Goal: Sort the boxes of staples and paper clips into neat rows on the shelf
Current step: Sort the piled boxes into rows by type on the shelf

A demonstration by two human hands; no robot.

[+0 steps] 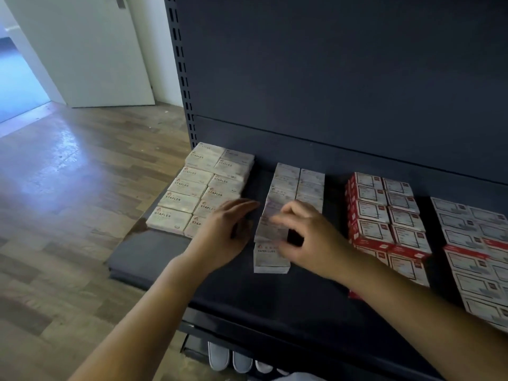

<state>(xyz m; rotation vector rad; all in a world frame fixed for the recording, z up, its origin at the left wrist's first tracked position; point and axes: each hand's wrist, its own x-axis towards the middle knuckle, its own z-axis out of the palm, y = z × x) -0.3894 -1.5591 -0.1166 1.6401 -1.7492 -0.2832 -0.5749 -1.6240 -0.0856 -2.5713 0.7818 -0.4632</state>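
Observation:
White staples boxes (189,188) lie in two neat rows at the left of the dark shelf (247,287). In the middle stand two rows of white paper clip boxes (286,185), the left row reaching nearer to me, ending in a box marked PAPER CLIPS (270,258). My left hand (228,232) lies flat, fingers straight, between the staples rows and that left row, touching its side. My right hand (305,237) is over the same row from the right, blurred, fingers curled at a box (270,232); whether it grips the box is unclear.
Red and white boxes (384,215) stand in rows to the right, with more white and red boxes (475,251) at the far right. The shelf's back panel (330,78) rises behind. Wooden floor (68,188) lies left; shoes (231,358) show below the shelf edge.

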